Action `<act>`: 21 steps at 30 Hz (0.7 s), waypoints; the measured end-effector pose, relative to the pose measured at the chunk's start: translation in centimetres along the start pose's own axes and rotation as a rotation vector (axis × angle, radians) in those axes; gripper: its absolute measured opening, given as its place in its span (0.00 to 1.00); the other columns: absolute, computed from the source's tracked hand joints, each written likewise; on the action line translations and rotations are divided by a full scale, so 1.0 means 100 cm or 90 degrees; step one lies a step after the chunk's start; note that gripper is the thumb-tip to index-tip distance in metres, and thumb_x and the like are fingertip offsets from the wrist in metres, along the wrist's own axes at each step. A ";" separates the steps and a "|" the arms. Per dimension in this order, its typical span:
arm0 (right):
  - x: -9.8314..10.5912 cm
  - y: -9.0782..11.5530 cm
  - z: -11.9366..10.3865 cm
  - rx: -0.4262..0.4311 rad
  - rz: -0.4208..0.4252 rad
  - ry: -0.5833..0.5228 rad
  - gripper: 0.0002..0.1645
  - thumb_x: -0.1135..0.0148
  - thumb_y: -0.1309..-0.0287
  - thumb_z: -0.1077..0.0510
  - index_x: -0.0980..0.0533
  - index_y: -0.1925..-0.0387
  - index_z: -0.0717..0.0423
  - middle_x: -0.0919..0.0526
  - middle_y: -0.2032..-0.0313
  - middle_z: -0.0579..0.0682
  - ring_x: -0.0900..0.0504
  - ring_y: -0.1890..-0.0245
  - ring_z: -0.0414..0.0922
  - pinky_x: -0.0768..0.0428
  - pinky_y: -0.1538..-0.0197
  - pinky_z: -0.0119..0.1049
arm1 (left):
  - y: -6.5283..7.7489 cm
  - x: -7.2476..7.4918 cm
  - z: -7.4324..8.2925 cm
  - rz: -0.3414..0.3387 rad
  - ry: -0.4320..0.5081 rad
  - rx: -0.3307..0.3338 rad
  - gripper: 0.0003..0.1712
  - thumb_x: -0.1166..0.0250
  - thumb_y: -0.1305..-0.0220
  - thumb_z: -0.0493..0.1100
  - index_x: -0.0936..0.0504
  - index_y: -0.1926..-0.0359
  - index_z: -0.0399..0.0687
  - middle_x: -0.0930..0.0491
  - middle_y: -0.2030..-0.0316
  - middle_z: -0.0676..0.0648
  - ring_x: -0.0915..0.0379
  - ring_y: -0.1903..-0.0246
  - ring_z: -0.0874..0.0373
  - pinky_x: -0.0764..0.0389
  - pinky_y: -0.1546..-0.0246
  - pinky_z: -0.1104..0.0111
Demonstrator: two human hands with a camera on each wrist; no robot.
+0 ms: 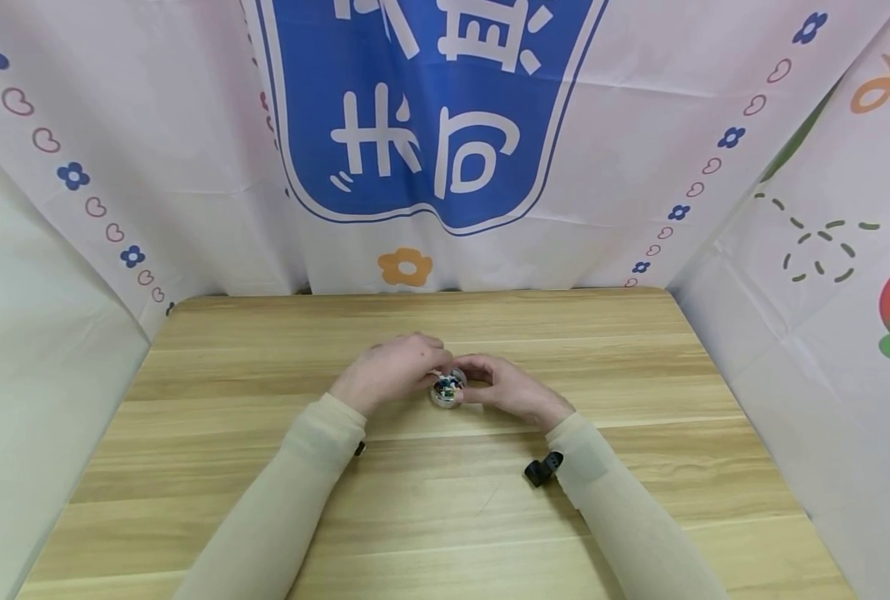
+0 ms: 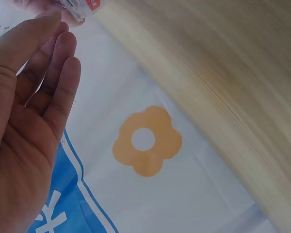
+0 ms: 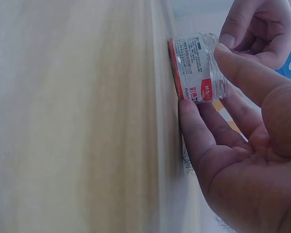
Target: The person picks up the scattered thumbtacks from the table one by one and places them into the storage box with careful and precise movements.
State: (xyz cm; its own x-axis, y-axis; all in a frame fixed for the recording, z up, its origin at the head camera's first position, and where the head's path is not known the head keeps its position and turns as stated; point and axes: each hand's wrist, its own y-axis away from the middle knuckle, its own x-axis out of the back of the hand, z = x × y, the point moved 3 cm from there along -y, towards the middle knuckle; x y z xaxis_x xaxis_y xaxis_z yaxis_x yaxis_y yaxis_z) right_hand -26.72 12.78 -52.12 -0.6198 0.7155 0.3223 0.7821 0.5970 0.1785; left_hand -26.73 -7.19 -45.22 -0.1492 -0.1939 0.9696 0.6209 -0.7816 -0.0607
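A small clear jar of push pins (image 1: 447,392) stands upright on the wooden table, with coloured pins showing inside. My right hand (image 1: 512,390) grips its side between thumb and fingers. In the right wrist view, the jar (image 3: 194,70) has a white and red label with "PUSH" on it, and its threaded mouth has no lid. My left hand (image 1: 396,367) is at the mouth, its thumb and fingertips drawn together. Seen from the left wrist, the thumb of the left hand (image 2: 31,111) covers part of the fingertips; I cannot tell whether they hold a pin.
The wood-grain table (image 1: 430,517) stretches around both hands. Behind its far edge hangs a white cloth (image 1: 595,208) with a blue printed sign, and another printed cloth (image 1: 812,333) hangs on the right. A black wrist camera (image 1: 542,469) sits at the right sleeve.
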 end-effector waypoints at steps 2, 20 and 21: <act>0.000 -0.001 0.001 0.001 -0.001 -0.004 0.34 0.30 0.35 0.56 0.27 0.29 0.40 0.26 0.31 0.42 0.31 0.29 0.44 0.37 0.26 0.46 | 0.002 0.001 0.000 0.002 0.004 0.003 0.07 0.27 0.36 0.37 0.12 0.58 0.51 0.17 0.63 0.54 0.24 0.64 0.65 0.20 0.59 0.69; -0.001 0.001 0.001 -0.010 0.002 0.000 0.33 0.30 0.35 0.55 0.27 0.30 0.39 0.24 0.33 0.39 0.30 0.31 0.41 0.34 0.28 0.44 | 0.044 0.019 -0.020 -0.003 0.008 0.080 0.08 0.27 0.36 0.39 0.14 0.58 0.54 0.17 0.61 0.54 0.23 0.62 0.63 0.19 0.57 0.66; -0.001 0.001 0.001 -0.014 0.002 0.000 0.33 0.30 0.35 0.55 0.27 0.30 0.38 0.24 0.33 0.38 0.30 0.31 0.40 0.35 0.28 0.44 | 0.047 0.019 -0.021 -0.005 0.007 0.085 0.07 0.27 0.35 0.39 0.14 0.58 0.54 0.17 0.60 0.54 0.23 0.62 0.63 0.19 0.57 0.66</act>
State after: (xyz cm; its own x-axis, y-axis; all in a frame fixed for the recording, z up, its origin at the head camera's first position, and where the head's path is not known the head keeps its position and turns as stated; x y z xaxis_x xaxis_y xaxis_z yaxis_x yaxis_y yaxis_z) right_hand -26.60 12.81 -52.18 -0.6167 0.7178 0.3232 0.7857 0.5862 0.1973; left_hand -25.72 -12.53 -44.13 -0.1627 -0.1954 0.9671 0.7168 -0.6970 -0.0202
